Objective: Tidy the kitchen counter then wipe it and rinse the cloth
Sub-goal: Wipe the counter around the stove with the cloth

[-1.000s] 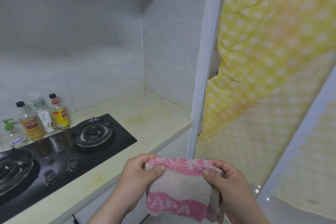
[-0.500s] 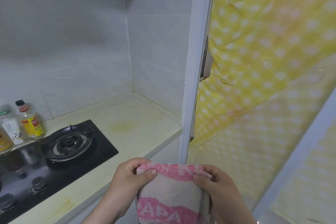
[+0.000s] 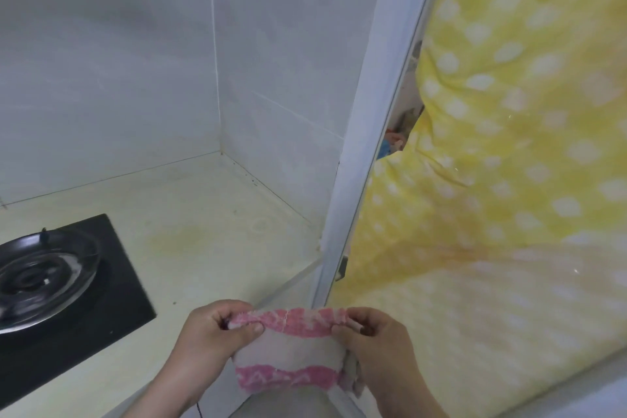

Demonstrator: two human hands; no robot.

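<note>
A pale tiled wall [image 3: 118, 61] fills the upper left of the frame and turns a corner near the top centre. A yellow sheet [image 3: 509, 146] with white dots covers the whole right side, creased and sagging behind a glazed panel. Below the wall, a cream desk [image 3: 237, 200] runs from the left edge to the centre, with a faint yellowish stain [image 3: 176, 237] on it near the middle of the picture. A white frame [image 3: 366, 146] slants from the top centre down towards the bottom centre, dividing the desk from the yellow sheet. A black glass hob [image 3: 101, 322] is set into the desk at the lower left, and its round metal burner [image 3: 37, 278] is cut off by the left edge.

At the bottom centre, in front of the desk's edge and clear of its surface, a folded pink-and-white cloth [image 3: 288, 349] is held up in the air. The left hand [image 3: 210, 339] pinches its upper left corner between thumb and curled fingers. The right hand [image 3: 380, 346] pinches the upper right corner the same way, with the top pink band drawn between them.
</note>
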